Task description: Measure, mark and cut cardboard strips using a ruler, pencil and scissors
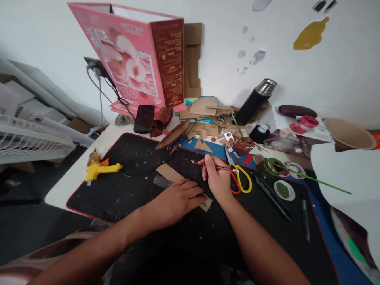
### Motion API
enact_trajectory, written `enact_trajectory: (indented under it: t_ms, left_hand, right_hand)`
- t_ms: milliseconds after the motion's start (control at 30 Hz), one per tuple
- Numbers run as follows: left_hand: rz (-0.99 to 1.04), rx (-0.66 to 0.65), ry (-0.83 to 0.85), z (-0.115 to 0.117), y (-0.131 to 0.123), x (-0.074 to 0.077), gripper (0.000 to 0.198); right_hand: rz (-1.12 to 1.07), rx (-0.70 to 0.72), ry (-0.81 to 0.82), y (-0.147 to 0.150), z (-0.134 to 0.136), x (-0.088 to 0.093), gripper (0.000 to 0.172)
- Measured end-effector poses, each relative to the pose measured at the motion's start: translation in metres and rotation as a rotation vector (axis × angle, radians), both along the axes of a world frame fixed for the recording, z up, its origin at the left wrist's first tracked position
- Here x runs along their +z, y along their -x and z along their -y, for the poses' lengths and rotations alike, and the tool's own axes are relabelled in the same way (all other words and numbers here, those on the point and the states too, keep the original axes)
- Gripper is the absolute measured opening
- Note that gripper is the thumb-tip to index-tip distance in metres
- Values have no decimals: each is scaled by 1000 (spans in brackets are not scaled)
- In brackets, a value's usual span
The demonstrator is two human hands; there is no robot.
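A strip of brown cardboard (168,172) lies slantwise on the black mat, with a clear ruler-like strip (162,181) along its near edge. My left hand (181,198) rests across both, fingers bent over the cardboard and pressing it down; its thumb is hidden. Just right of it, my right hand (218,178) is closed around a red pencil (225,168), whose tip points left above the mat. Scissors with red and yellow handles (246,180) lie beside my right wrist, partly hidden by the hand.
A yellow glue gun (102,167) lies on the left. Cardboard scraps (204,128), a phone (144,118) and a tilted black thermos (255,102) are at the back. On the right are an open green paint jar (269,168), a lid of green paint (284,190) and dark pens (271,196).
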State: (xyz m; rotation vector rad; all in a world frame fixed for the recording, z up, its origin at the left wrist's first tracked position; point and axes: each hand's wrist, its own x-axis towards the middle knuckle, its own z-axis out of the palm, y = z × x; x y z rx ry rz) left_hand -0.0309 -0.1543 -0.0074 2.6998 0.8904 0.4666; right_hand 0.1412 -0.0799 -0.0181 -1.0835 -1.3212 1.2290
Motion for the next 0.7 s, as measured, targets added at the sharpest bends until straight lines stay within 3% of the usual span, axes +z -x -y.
enact_trajectory:
  t_ms: [167,333,433,700]
  left_hand:
    - [39,23,4,10,7,1,42]
    - [52,333,-59,27,41,4,34]
    - [-22,447,-58,33,58,0,30]
    - [-26,526,139,29,55,-13,22]
  right_hand:
    - [26,24,-19,-1,0,-1,48]
    - [25,28,-21,-2,-1,-4,46]
    - [60,68,-19,-3,1,-6,46]
    - [76,59,-26,-3,1,-7,47]
